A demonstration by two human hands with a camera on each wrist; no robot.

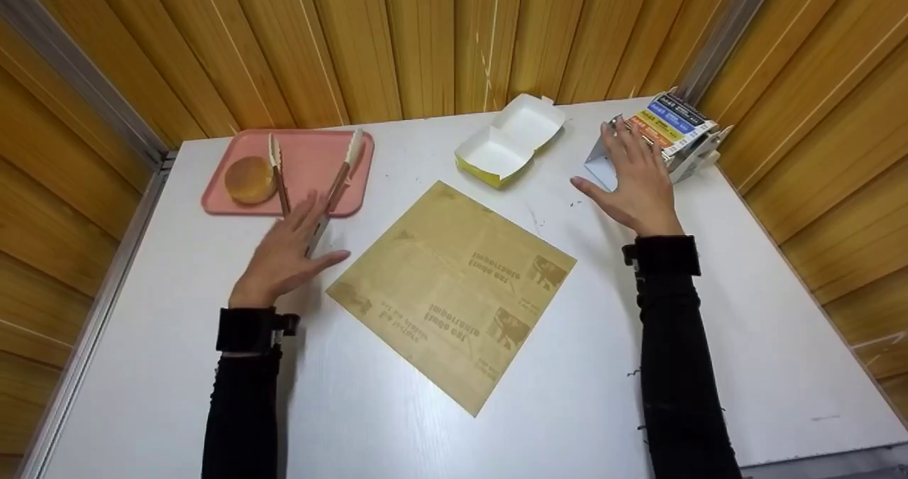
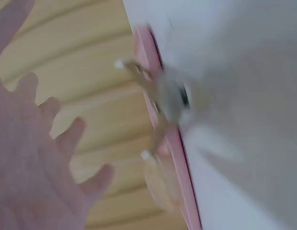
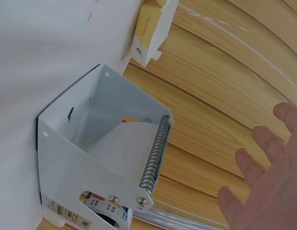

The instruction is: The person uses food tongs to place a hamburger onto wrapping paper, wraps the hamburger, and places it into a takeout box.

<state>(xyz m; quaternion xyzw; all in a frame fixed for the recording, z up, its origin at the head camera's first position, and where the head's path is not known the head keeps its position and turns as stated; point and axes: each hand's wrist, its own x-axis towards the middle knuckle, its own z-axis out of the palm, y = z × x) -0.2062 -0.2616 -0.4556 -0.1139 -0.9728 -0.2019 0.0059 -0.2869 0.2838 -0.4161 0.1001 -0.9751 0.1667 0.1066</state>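
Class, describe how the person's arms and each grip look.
The left sleeve and right sleeve are black. A wide black band circles each wrist, with a small black block jutting inward. The left grip and right grip are bare.

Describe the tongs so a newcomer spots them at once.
On the white table, find the pink tray at the back left. The tongs lie spread over its near edge, by the left hand. Unlike the round bun beside them, they're two long arms with whitish tips.
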